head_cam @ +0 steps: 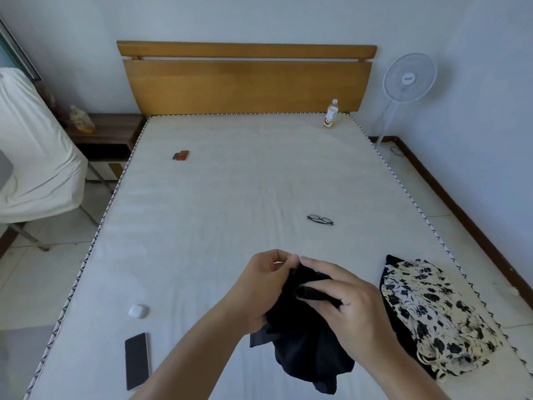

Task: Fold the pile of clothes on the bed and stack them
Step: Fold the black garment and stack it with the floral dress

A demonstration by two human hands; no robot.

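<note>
A crumpled black garment (305, 347) hangs above the near part of the bed (219, 215), held up between both hands. My left hand (259, 287) grips its upper left part, thumb and fingers pinched at the top. My right hand (343, 301) holds the upper right part, with a rolled bit of black cloth caught under its fingers. The garment's lower end trails onto the mattress. To the right lies a cream garment with a black flower print (432, 313), loosely folded on top of a dark piece (401, 336) near the bed's right edge.
On the mattress lie black glasses (320, 220), a phone (137, 360), a white earbud case (138, 310), a small red-brown item (181, 155) and a bottle (331, 114) by the wooden headboard (248, 82). A white fan (409, 77) stands at the right, a nightstand (109, 131) at the left.
</note>
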